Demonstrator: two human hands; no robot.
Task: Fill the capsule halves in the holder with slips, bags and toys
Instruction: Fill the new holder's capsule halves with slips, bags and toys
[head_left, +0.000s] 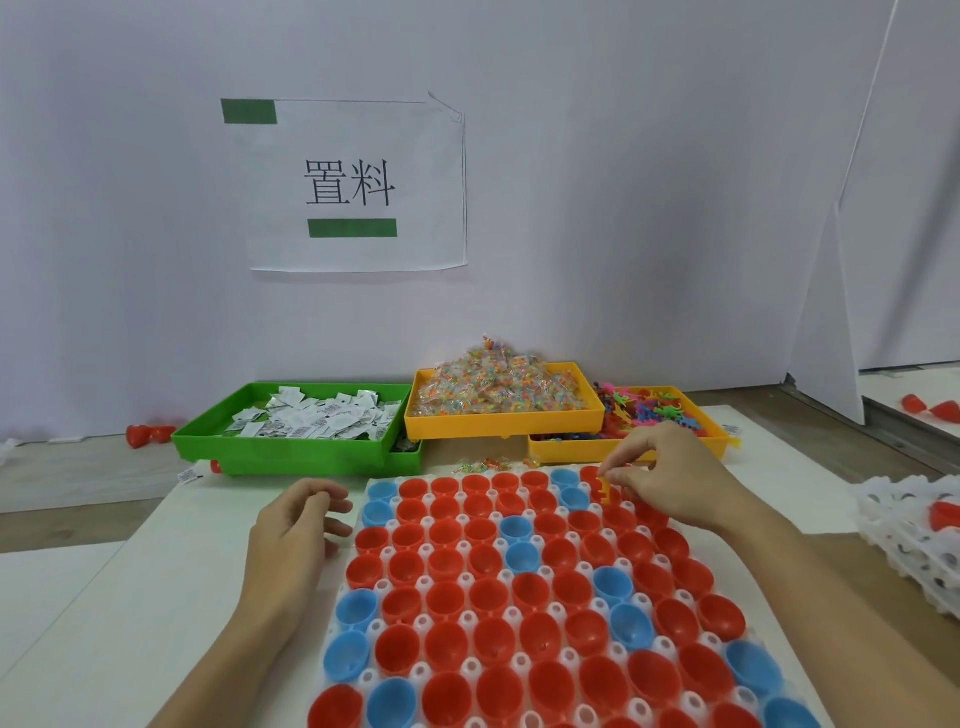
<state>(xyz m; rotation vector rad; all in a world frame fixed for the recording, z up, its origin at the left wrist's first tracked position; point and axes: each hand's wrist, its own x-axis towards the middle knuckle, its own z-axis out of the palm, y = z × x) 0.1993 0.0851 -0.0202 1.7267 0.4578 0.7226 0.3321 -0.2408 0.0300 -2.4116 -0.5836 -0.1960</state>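
Right hand: the right hand (670, 478) hovers over the far right corner of the holder, thumb and forefinger pinching a small orange toy (604, 487) that hangs just above a red half in the second row.
Left hand: the left hand (298, 530) rests on the white mat beside the holder's left edge, fingers loosely curled, holding nothing.
Holder: the white holder (470, 618) lies flat in front of the person, packed with red and blue capsule halves (447, 603), open side up; nearly all look empty, though the far rows are too small to be sure.
Slips: white slips (311, 415) lie heaped in the green tray (280, 447) at the back left.
Bags: small clear bags (498, 387) are piled high in the yellow tray (504, 418) at the back centre, a few spilled on the table before it.
Toys: mixed-colour toys (649, 410) fill the tray (714, 441) behind the right hand.
Stage: probably early, with the toy about to go in.
Risk: the toy is light and held only by its edge, so a release off-centre could land it on a rim or in a neighbouring half. The wrist reaches across near rows and could nudge halves loose.
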